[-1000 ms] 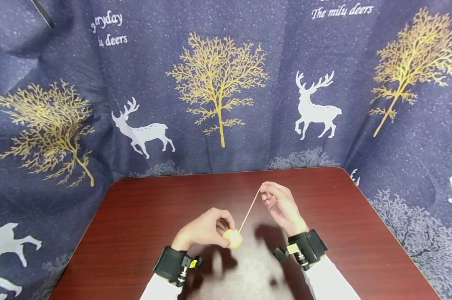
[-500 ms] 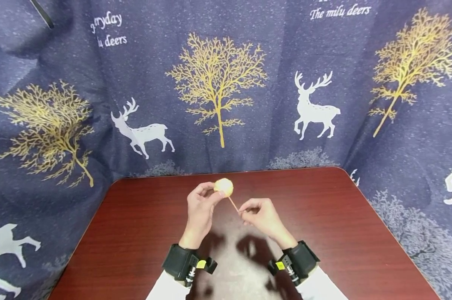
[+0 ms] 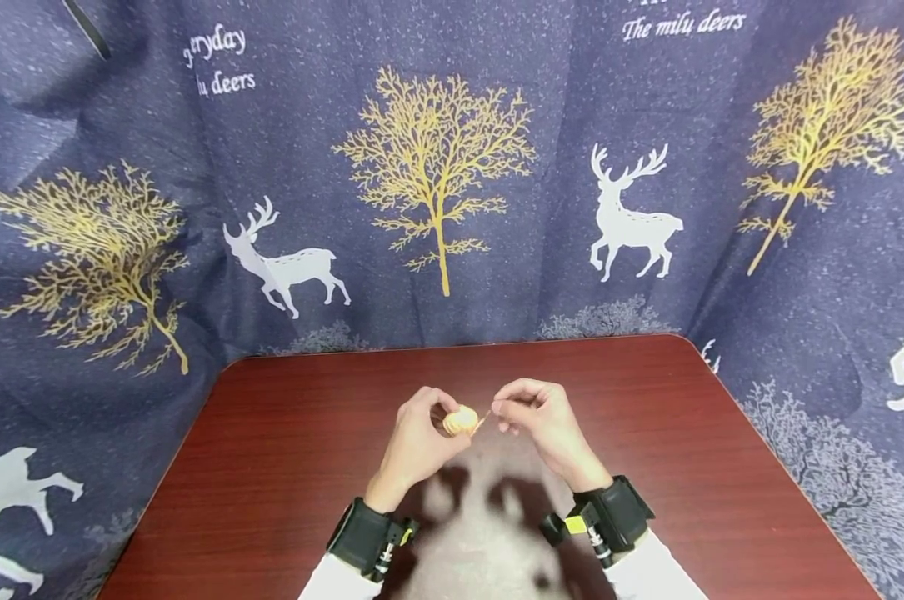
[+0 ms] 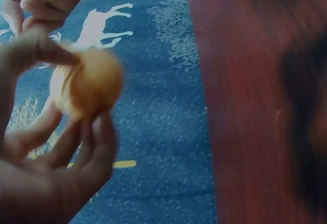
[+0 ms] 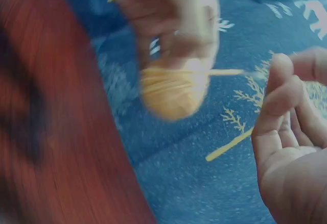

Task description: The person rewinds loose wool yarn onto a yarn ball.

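A small ball of yellow-orange yarn (image 3: 461, 420) is held above the table between the thumb and fingers of my left hand (image 3: 416, 440). In the left wrist view the yarn ball (image 4: 97, 83) looks blurred, with the thumb on top and fingertips beneath. A short taut strand (image 5: 225, 72) runs from the ball to my right hand (image 3: 545, 423), which pinches it between thumb and forefinger. Wound turns of yarn show across the ball (image 5: 173, 94) in the right wrist view. The right hand's other fingers are curled loosely toward the palm.
The dark red-brown table (image 3: 287, 467) spreads beneath both hands, with their shadows on it. Behind it hangs a blue curtain (image 3: 496, 208) printed with gold trees and white deer. Black straps with small cameras (image 3: 365, 537) sit on both wrists.
The left hand rose with the yarn ball, turning it, then came partly back down. The strand between the hands went from long to short. The right hand moved down-left, then slightly up and right.
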{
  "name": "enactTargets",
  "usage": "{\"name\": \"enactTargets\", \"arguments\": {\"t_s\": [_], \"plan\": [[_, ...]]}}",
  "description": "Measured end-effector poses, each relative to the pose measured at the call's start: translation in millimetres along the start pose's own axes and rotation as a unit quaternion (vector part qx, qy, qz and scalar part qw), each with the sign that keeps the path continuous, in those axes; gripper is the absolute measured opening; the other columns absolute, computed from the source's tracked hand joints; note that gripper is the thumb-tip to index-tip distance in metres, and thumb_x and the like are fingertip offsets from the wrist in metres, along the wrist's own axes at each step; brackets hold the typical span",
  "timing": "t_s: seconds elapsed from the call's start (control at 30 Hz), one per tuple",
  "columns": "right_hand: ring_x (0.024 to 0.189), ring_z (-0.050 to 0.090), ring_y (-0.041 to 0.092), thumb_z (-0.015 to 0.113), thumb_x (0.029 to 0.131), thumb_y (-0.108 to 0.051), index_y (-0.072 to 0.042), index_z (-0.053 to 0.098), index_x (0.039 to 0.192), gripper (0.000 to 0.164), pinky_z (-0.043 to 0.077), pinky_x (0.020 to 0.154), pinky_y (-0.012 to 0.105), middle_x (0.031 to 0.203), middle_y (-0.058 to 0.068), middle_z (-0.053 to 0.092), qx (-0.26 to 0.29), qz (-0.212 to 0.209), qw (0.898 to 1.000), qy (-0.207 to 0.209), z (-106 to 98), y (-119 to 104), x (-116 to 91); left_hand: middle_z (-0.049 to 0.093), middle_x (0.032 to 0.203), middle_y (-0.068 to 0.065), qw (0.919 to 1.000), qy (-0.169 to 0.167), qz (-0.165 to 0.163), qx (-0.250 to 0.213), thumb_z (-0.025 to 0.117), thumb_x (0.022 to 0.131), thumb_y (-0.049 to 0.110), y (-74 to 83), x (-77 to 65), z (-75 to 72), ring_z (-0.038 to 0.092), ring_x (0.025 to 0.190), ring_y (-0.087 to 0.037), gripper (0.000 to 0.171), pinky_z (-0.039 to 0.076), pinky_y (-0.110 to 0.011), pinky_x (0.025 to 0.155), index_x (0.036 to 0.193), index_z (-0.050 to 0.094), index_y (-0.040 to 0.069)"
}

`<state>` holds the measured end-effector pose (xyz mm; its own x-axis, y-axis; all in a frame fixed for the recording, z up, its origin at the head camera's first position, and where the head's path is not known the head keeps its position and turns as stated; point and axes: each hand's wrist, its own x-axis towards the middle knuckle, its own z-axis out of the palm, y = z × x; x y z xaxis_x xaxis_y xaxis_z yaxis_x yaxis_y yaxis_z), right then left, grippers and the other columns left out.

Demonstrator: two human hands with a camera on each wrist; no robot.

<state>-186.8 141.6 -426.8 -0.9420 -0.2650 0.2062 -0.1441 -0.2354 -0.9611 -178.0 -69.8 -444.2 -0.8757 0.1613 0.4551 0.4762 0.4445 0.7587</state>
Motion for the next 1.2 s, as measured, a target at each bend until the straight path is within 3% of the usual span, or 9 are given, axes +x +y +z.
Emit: {"name": "enactTargets", "arguments": {"t_s": [0.2,0.47,0.63,0.73,0.8,0.87,1.0,1.07,1.2], "plan": [[0.065,0.065,0.009,0.060,0.094,0.007,-0.009,0.074,0.093,0.021,0.052,0.059,0.016,0.083,0.002,0.071,0.184,0.031,0.982,0.038,-7.6,-3.3,3.8,0.064,0.087,0.003,0.9836,-0.175,0.011,-0.042,0.083,0.064,0.002,5.9,-0.9,-8.6,0.063,0.078,-0.011,0.032,0.058,-0.029,0.071,0.088,0.064,0.011],[0.072,0.068,0.010,0.062,0.097,0.003,-0.009,0.076,0.099,0.018,0.054,0.063,0.017,0.088,0.004,0.073,0.203,0.041,0.976,0.063,-15.0,2.7,8.3,0.064,0.090,0.002,0.9238,-0.316,0.013,-0.216,0.076,0.070,-0.005,8.6,-3.3,-14.5,0.065,0.085,-0.010,0.030,0.060,-0.038,0.082,0.096,0.064,0.004],[0.068,0.068,0.016,0.068,0.094,0.001,-0.003,0.074,0.101,0.010,0.056,0.059,0.022,0.084,0.010,0.073,0.025,0.059,0.996,0.065,-19.9,18.3,12.7,0.062,0.097,-0.003,0.8888,-0.321,0.021,-0.326,0.076,0.076,-0.007,13.6,-3.7,-17.5,0.064,0.091,-0.013,0.028,0.060,-0.037,0.085,0.099,0.061,-0.006],[0.065,0.068,0.020,0.069,0.093,-0.001,0.002,0.073,0.099,0.008,0.058,0.058,0.029,0.078,0.011,0.072,-0.165,0.077,0.983,0.036,-22.4,32.1,11.7,0.062,0.102,-0.006,0.8722,-0.294,0.016,-0.391,0.076,0.078,-0.008,15.4,-2.1,-16.2,0.064,0.095,-0.016,0.031,0.059,-0.034,0.085,0.101,0.056,-0.014],[0.063,0.067,0.024,0.070,0.093,-0.002,0.002,0.074,0.096,0.007,0.057,0.055,0.031,0.071,0.008,0.069,-0.265,0.077,0.961,0.013,-25.1,42.4,9.0,0.063,0.103,-0.007,0.8840,-0.256,0.004,-0.391,0.076,0.078,-0.009,15.4,-0.9,-13.7,0.065,0.095,-0.018,0.033,0.059,-0.032,0.082,0.102,0.055,-0.016],[0.062,0.068,0.026,0.070,0.092,-0.003,0.000,0.075,0.094,0.006,0.057,0.054,0.031,0.069,0.006,0.069,-0.304,0.083,0.949,0.001,-26.7,50.4,5.2,0.066,0.102,-0.006,0.9180,-0.204,-0.007,-0.340,0.077,0.075,-0.008,12.3,0.5,-9.6,0.066,0.093,-0.019,0.034,0.059,-0.031,0.078,0.103,0.058,-0.012],[0.070,0.069,0.032,0.069,0.093,-0.003,0.008,0.072,0.101,0.014,0.060,0.062,0.037,0.079,0.019,0.072,-0.224,0.105,0.969,0.000,-27.4,60.2,-0.2,0.065,0.094,-0.006,0.9887,-0.081,-0.014,-0.125,0.082,0.069,-0.003,2.2,3.5,1.6,0.065,0.084,-0.019,0.036,0.060,-0.034,0.072,0.100,0.065,0.003],[0.077,0.071,0.035,0.068,0.094,-0.003,0.016,0.067,0.109,0.024,0.062,0.072,0.043,0.091,0.029,0.071,-0.143,0.128,0.981,0.008,-23.0,60.5,-2.3,0.063,0.091,-0.004,0.9994,-0.024,-0.002,-0.027,0.084,0.067,0.001,-3.7,5.5,8.1,0.063,0.082,-0.019,0.037,0.058,-0.034,0.071,0.099,0.066,0.005],[0.086,0.072,0.030,0.067,0.096,-0.008,0.020,0.061,0.117,0.035,0.059,0.085,0.045,0.099,0.027,0.071,-0.042,0.164,0.985,0.013,-11.1,58.9,-0.6,0.059,0.093,-0.007,0.9949,0.066,0.017,0.075,0.084,0.063,0.004,-13.3,12.0,19.9,0.061,0.083,-0.021,0.040,0.054,-0.035,0.072,0.100,0.067,0.004]]}}
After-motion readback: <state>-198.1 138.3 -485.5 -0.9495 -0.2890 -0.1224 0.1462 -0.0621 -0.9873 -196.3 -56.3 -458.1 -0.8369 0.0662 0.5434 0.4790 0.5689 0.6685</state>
